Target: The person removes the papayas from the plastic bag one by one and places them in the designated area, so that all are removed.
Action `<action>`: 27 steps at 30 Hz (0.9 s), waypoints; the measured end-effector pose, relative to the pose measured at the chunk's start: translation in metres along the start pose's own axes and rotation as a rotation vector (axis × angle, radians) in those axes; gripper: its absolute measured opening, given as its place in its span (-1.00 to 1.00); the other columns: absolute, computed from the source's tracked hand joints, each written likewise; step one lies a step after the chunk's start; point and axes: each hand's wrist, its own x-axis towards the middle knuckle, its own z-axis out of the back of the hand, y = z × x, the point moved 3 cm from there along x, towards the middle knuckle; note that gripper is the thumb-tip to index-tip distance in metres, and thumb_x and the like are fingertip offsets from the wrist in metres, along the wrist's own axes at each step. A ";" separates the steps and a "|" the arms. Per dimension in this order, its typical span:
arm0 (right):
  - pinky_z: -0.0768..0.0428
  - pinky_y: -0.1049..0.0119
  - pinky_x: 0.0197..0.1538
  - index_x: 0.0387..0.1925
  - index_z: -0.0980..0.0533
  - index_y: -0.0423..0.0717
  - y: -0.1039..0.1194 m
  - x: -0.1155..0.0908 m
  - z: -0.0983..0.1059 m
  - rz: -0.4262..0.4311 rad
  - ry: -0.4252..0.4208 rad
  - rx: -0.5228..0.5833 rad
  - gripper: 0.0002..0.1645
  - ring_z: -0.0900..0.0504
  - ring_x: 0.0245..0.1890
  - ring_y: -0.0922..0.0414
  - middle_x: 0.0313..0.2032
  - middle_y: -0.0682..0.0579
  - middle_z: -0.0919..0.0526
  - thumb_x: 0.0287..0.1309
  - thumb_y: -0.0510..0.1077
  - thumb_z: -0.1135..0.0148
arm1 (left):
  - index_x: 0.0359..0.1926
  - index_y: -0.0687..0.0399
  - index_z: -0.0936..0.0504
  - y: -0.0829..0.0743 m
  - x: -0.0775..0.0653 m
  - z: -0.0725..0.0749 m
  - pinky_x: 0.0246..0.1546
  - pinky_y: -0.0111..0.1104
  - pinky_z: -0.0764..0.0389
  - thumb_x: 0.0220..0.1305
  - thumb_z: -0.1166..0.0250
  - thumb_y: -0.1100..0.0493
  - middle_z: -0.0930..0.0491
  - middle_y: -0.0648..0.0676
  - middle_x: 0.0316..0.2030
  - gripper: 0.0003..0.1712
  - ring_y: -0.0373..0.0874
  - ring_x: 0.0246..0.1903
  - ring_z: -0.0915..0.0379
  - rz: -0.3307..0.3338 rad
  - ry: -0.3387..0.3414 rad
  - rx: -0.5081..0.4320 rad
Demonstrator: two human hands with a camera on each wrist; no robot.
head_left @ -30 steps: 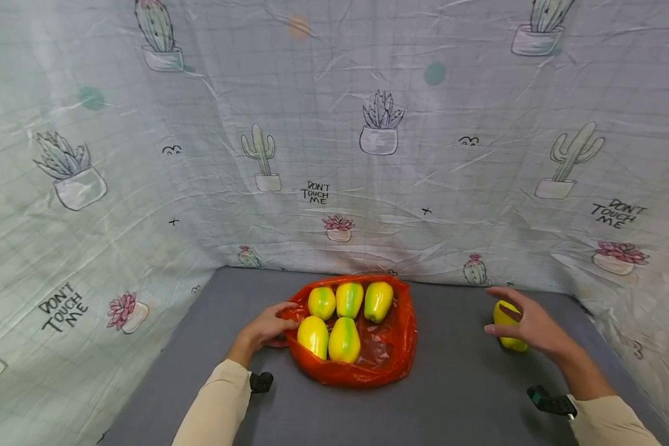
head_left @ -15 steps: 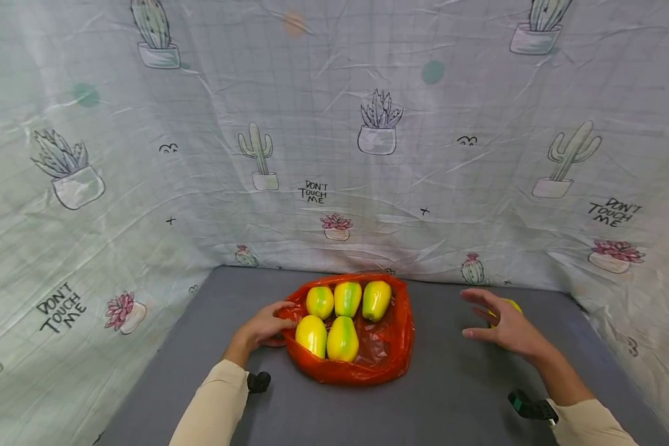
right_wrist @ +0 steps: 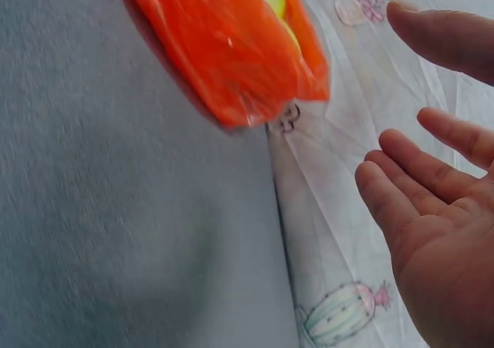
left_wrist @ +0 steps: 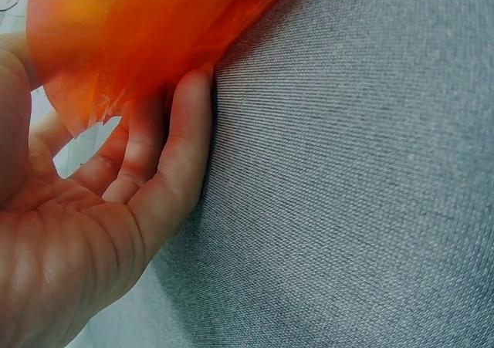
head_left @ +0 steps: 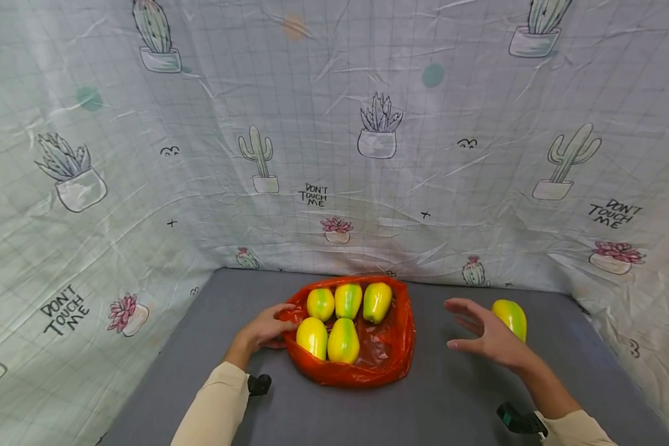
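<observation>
A red plastic bag (head_left: 368, 375) lies with its mouth spread wide on the grey table. Inside it sit several glossy yellow-green fruits (head_left: 343, 341) shaped like papayas. At the bag's left rim, my left hand (head_left: 264, 328) holds the plastic; in the left wrist view its curled fingers (left_wrist: 189, 124) lie under the orange-red film, with the thumb on the other side. My right hand (head_left: 490, 337) hovers right of the bag, its fingers spread and nothing between them. One more such fruit (head_left: 513, 317) rests on the table just behind that hand, partly hidden by it.
Grey cloth covers the table (head_left: 424, 402). A pale curtain (head_left: 424, 186) printed with cacti hangs along the back and both sides, close behind the bag. Each wrist wears a black strap with a small device (head_left: 259, 384).
My right hand has moved left, away from the lone fruit and toward the bag, uncovering more of that fruit. My left hand and the bag have stayed in place.
</observation>
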 end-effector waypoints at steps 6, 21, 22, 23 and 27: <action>-0.42 0.68 0.26 0.41 -0.30 -0.34 0.002 0.007 -0.014 -0.005 0.042 0.013 -0.17 -0.40 0.25 0.66 0.37 -0.37 -0.44 0.20 -0.23 -0.48 | 0.50 0.06 -0.38 0.001 0.002 0.000 -0.26 -0.17 -0.77 0.31 -0.38 0.13 -0.40 0.34 0.35 -0.24 0.03 -0.09 -0.60 -0.003 -0.003 0.002; -0.46 -0.11 0.39 0.46 -0.28 -0.28 0.004 0.020 -0.047 -0.048 0.127 0.030 -0.09 -0.42 0.42 -0.27 0.40 -0.29 -0.44 0.21 -0.10 -0.51 | 0.49 0.07 -0.38 -0.002 0.002 -0.001 -0.22 -0.17 -0.78 0.32 -0.38 0.13 -0.39 0.34 0.35 -0.25 0.05 -0.06 -0.59 0.015 0.000 -0.003; -0.45 -0.11 0.39 0.46 -0.28 -0.28 0.005 0.021 -0.048 -0.049 0.134 0.038 -0.09 -0.40 0.43 -0.32 0.41 -0.29 -0.43 0.21 -0.09 -0.51 | 0.50 0.07 -0.37 -0.002 0.002 -0.001 -0.22 -0.17 -0.78 0.32 -0.37 0.14 -0.39 0.34 0.36 -0.25 0.04 -0.06 -0.59 0.014 -0.002 -0.004; -0.44 -0.12 0.40 0.46 -0.28 -0.27 0.006 0.022 -0.050 -0.049 0.140 0.048 -0.10 -0.38 0.43 -0.34 0.41 -0.29 -0.42 0.22 -0.10 -0.50 | 0.50 0.07 -0.37 -0.002 0.002 -0.001 -0.21 -0.18 -0.78 0.32 -0.37 0.14 -0.39 0.33 0.36 -0.25 0.04 -0.06 -0.59 0.014 -0.004 -0.006; -0.40 -0.19 0.40 0.47 -0.26 -0.29 0.010 0.024 -0.057 -0.054 0.151 0.095 -0.11 -0.35 0.45 -0.38 0.44 -0.33 -0.38 0.23 -0.15 -0.48 | 0.50 0.07 -0.38 -0.002 0.001 -0.001 -0.22 -0.17 -0.78 0.32 -0.38 0.13 -0.39 0.34 0.36 -0.25 0.04 -0.08 -0.59 0.009 -0.004 0.001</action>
